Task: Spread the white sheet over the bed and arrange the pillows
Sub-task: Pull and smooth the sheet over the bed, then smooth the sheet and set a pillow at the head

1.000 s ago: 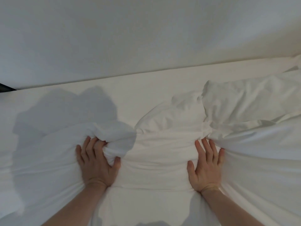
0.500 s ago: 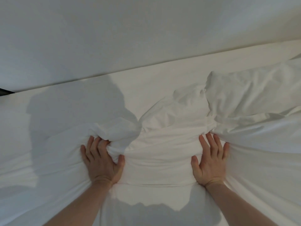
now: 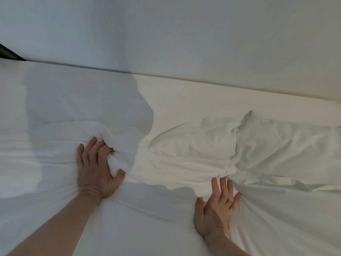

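From the head camera, the white sheet [image 3: 184, 169] lies bunched in a ridge across the middle of the bed [image 3: 203, 93], with bare mattress showing beyond it up to the wall [image 3: 166, 34].

The left hand [image 3: 96, 169] has its fingers and thumb curled round a thick wad of the sheet, gripping it firmly.

The right hand [image 3: 215, 211] lies flat on the sheet with fingers straight and slightly spread. It presses the cloth down and grasps nothing, its fingertips at the foot of the crumpled ridge.

To the right, a puffy white mound [image 3: 276, 141] rises behind the ridge. It may be a pillow or just heaped cloth; I cannot tell which.

The sheet looks only part spread, with the far strip of the bed uncovered.

The main risk, as I judge it, is uneven travel: one hand grips while the other only presses, so a push forward could skew the sheet. The flat right hand could also slip over the smooth cloth and leave its side behind. The mound on the right could drag with the sheet or trap folds beneath it.
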Motion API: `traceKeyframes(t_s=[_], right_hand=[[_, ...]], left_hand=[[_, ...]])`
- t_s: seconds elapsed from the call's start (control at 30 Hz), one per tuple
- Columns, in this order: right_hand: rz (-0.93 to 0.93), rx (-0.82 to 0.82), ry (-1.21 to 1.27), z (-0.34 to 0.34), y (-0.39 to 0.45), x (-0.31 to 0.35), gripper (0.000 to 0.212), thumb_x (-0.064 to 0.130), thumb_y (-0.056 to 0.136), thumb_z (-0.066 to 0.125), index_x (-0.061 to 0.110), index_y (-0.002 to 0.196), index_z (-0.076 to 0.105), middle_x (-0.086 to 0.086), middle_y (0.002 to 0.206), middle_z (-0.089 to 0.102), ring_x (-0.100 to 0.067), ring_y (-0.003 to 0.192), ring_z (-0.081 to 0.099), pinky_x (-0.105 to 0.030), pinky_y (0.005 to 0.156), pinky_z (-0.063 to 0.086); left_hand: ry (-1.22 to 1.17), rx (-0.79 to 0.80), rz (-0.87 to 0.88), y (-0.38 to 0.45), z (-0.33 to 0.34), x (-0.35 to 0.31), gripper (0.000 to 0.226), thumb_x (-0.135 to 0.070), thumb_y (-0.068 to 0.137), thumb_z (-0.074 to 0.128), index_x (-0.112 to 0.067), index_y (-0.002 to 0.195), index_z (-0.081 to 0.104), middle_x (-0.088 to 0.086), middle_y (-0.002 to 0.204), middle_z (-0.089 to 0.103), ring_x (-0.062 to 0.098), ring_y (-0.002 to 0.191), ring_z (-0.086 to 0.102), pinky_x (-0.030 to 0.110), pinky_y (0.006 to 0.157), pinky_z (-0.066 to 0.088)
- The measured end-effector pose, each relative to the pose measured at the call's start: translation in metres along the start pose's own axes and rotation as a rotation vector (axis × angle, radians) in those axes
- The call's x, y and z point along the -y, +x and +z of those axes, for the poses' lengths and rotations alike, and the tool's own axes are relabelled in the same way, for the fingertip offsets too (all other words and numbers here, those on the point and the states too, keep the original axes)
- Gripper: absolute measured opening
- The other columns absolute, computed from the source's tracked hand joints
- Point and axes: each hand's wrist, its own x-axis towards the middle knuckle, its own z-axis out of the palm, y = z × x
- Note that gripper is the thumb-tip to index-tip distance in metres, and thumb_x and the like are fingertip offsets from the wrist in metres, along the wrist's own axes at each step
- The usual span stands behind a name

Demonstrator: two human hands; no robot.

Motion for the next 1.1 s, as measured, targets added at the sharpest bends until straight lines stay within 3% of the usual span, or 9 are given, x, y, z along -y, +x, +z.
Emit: traceKeyframes(t_s=[0.8, 1.1], right_hand=[[0.014, -0.12, -0.018, 0.004, -0.006, 0.009, 0.075, 0.049, 0.086, 0.042, 0.015, 0.153, 0.036, -0.01, 0.162, 0.03, -0.032, 0.153, 0.02, -0.061, 0.122, 0.007], [-0.018, -0.123, 0.04, -0.007, -0.014, 0.009, 0.072, 0.049, 0.091, 0.043, 0.026, 0.157, 0.029, 0.0, 0.166, 0.024, -0.022, 0.156, 0.012, -0.057, 0.124, 0.005]], left_hand=[[-0.044, -0.067, 0.019, -0.004, 0.008, 0.006, 0.074, -0.054, 0.073, 0.052, -0.001, 0.124, 0.055, 0.024, 0.137, 0.049, 0.046, 0.14, 0.039, 0.065, 0.12, 0.016], [-0.07, -0.086, 0.047, -0.007, 0.001, 0.005, 0.074, -0.059, 0.075, 0.048, -0.005, 0.125, 0.051, 0.021, 0.139, 0.044, 0.044, 0.142, 0.035, 0.062, 0.122, 0.012]])
